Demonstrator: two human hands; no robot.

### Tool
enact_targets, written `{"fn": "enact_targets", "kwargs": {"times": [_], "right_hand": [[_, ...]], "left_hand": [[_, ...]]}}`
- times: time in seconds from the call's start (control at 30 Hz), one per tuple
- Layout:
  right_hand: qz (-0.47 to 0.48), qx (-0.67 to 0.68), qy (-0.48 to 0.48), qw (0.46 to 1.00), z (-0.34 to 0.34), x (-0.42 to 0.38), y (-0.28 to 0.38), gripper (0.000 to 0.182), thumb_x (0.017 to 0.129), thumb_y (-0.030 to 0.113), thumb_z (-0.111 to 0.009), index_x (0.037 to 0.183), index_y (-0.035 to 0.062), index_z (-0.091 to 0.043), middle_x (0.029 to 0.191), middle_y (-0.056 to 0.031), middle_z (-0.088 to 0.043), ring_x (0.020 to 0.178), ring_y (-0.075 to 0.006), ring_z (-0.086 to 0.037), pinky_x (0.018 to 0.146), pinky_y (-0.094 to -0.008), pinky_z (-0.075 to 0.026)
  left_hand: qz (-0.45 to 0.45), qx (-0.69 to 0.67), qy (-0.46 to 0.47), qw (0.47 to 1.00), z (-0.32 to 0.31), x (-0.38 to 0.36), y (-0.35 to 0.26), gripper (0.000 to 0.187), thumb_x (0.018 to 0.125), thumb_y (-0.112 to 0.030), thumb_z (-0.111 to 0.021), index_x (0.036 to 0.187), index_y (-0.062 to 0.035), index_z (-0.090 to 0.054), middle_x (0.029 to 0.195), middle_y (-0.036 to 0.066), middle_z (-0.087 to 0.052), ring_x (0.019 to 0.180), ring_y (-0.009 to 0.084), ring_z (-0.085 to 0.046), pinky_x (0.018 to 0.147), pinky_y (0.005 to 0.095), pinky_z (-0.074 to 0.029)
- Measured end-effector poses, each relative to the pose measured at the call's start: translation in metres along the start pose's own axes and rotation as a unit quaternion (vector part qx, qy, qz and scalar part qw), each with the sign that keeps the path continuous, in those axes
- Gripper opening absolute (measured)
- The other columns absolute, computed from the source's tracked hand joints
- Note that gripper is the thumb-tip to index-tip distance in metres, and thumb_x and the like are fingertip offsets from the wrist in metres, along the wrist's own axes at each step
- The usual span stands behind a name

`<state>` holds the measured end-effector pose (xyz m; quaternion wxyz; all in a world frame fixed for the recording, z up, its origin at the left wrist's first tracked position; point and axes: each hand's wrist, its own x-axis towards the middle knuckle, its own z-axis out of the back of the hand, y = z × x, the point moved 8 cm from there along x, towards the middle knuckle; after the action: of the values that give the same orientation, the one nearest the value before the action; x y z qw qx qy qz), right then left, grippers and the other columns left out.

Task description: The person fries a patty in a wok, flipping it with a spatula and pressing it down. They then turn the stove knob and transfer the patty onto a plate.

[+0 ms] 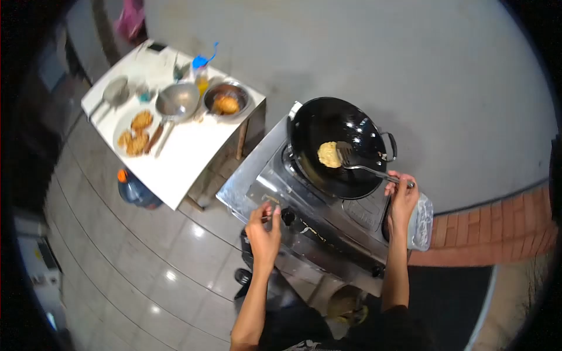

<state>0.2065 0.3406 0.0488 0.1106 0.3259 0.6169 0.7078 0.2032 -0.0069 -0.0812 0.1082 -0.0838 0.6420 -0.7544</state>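
Observation:
A black wok (pixel 316 126) sits on the metal stove (pixel 269 181), with a pale yellow piece of food (pixel 329 155) inside it. My right hand (pixel 403 196) grips the handle end of a metal spatula (pixel 374 171), whose slotted head lies in the wok against the right side of the food. Over the stove's front left edge, near a black knob (pixel 287 216), is my left hand (pixel 264 228). Its fingers are curled with thumb and fingertips apart, and nothing shows between them.
On a white table (pixel 181 167) at the left stand a plate of fried pieces (pixel 138 142), a strainer (pixel 177 100), a metal bowl with fried food (pixel 227 104) and a blue-topped bottle (pixel 201 73). A plastic container (pixel 421 225) is right of the stove.

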Motion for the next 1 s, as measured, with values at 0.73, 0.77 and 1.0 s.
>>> {"fn": "enact_targets", "kwargs": {"times": [0.73, 0.77, 1.0], "right_hand": [[-0.024, -0.074, 0.042, 0.996, -0.042, -0.021, -0.021, 0.002, 0.093, 0.000, -0.054, 0.094, 0.0004, -0.053, 0.074, -0.0040, -0.057, 0.059, -0.0052, -0.048, 0.052, -0.0228, -0.037], [-0.024, -0.078, 0.034, 0.996, -0.041, -0.023, -0.020, 0.002, 0.093, 0.000, -0.054, 0.094, 0.0004, -0.053, 0.074, -0.0040, -0.057, 0.059, -0.0052, -0.048, 0.052, -0.0228, -0.037], [-0.025, -0.073, 0.025, 0.997, -0.049, -0.026, -0.019, 0.003, 0.094, -0.002, -0.050, 0.094, 0.0007, -0.049, 0.089, -0.0050, -0.062, 0.061, -0.0047, -0.049, 0.054, -0.0204, -0.042]], "left_hand": [[-0.122, 0.190, 0.191, 0.955, -0.060, 0.135, -0.116, 0.032, 0.087, -0.017, -0.069, 0.107, 0.0062, -0.062, 0.090, 0.015, -0.067, 0.085, 0.0199, -0.066, 0.073, 0.0329, -0.055], [-0.125, 0.188, 0.193, 0.955, -0.062, 0.138, -0.113, 0.030, 0.087, -0.015, -0.069, 0.106, 0.0064, -0.062, 0.090, 0.016, -0.067, 0.083, 0.0201, -0.066, 0.072, 0.0327, -0.055], [-0.151, 0.165, 0.185, 0.957, -0.071, 0.151, -0.113, 0.025, 0.083, -0.006, -0.070, 0.104, 0.0063, -0.062, 0.082, 0.011, -0.066, 0.074, 0.0169, -0.066, 0.066, 0.0280, -0.052]]}}
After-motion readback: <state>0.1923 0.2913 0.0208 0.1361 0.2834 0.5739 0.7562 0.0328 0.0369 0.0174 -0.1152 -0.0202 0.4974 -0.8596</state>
